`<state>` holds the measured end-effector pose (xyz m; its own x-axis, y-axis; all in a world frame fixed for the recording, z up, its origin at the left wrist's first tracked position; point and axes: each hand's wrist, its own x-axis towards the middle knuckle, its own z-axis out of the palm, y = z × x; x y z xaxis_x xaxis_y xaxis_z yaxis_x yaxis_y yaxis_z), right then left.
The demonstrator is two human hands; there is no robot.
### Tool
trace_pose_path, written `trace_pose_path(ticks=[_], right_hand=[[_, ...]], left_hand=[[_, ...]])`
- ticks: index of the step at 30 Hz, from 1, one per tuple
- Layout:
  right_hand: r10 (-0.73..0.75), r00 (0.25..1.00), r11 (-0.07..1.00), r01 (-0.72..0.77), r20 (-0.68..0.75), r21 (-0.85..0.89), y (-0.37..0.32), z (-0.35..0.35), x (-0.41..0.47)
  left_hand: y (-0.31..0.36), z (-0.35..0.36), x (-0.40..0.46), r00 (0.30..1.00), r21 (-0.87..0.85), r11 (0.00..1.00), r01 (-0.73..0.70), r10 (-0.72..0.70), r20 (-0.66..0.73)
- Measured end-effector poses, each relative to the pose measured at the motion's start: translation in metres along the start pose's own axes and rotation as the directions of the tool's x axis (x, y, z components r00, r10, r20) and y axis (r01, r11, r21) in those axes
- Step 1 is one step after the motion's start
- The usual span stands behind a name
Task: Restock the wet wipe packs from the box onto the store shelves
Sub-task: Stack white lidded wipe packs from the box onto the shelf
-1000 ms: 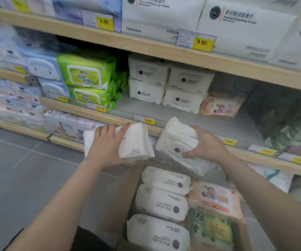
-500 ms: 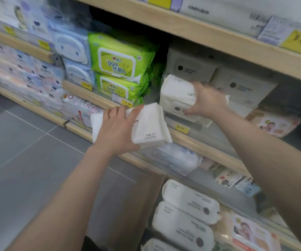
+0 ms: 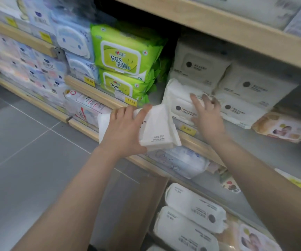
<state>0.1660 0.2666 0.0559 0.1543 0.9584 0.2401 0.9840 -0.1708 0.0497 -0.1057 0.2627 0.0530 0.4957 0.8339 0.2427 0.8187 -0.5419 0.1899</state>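
Both bare forearms reach forward and up. The left hand (image 3: pixel 126 130) is curled closed, knuckles up, thumb stretched to the right. Farther off and right, the right hand (image 3: pixel 206 115) has its fingers (image 3: pixel 194 100) spread, palm facing away.

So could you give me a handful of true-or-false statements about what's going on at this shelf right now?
1. The left hand holds a white wet wipe pack in front of the shelf. True.
2. The right hand is empty and down by the floor. False: it rests on a white soft pack with a dark round dot on the wooden-edged shelf.
3. The bright green wipe packs sit left of the white stacks. True.
4. The brown cardboard box below is empty. False: white packs lie in it.
5. The yellow price tag under the green packs reads 11.90. True.
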Motion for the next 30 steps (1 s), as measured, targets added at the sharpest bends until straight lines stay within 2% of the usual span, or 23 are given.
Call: trace_pose_path(ticks=[13, 19, 21, 22, 23, 24, 25, 26, 27, 30], right_hand=[[0.074, 0.994, 0.996, -0.069, -0.084, 0.061, -0.012, 0.03, 0.059], [0.098, 0.994, 0.994, -0.1, 0.056, 0.043, -0.017, 0.006, 0.054], [0.072, 0.997, 0.991, -0.075, 0.031, 0.109, -0.022, -0.007, 0.033], [0.061, 0.997, 0.976, -0.067, 0.035, 0.209, -0.026, -0.015, 0.015], [0.053, 0.996, 0.926, -0.075, 0.071, 0.371, -0.029, -0.018, -0.004], [0.05, 0.989, 0.814, -0.12, 0.136, 0.569, -0.033, -0.023, -0.025], [0.05, 0.973, 0.64, -0.204, 0.225, 0.74, -0.038, -0.027, -0.045], [0.052, 0.95, 0.465, -0.297, 0.309, 0.834, -0.042, -0.032, -0.063], [0.048, 0.926, 0.351, -0.368, 0.376, 0.861, -0.044, -0.036, -0.078], [0.027, 0.891, 0.209, -0.449, 0.454, 0.869, -0.043, -0.042, -0.104]], left_hand=[[-0.009, 0.021, 0.006, 0.999, -0.001, 1.0, -0.003, 0.003, -0.043], [-0.004, 0.02, 0.001, 0.997, 0.055, 0.996, -0.077, 0.078, -0.027], [0.002, 0.017, -0.002, 0.994, 0.055, 0.993, -0.101, 0.102, -0.025], [0.005, 0.016, -0.003, 0.993, 0.051, 0.992, -0.112, 0.113, -0.027], [0.009, 0.015, -0.004, 0.992, 0.051, 0.991, -0.123, 0.125, -0.031], [0.013, 0.015, -0.005, 0.99, 0.051, 0.989, -0.138, 0.14, -0.036], [0.018, 0.015, -0.006, 0.986, 0.049, 0.986, -0.158, 0.16, -0.039], [0.023, 0.014, -0.008, 0.982, 0.045, 0.982, -0.181, 0.183, -0.046], [0.029, 0.013, -0.01, 0.977, 0.041, 0.978, -0.205, 0.207, -0.056], [0.049, 0.008, -0.015, 0.959, 0.009, 0.964, -0.267, 0.266, -0.101]])
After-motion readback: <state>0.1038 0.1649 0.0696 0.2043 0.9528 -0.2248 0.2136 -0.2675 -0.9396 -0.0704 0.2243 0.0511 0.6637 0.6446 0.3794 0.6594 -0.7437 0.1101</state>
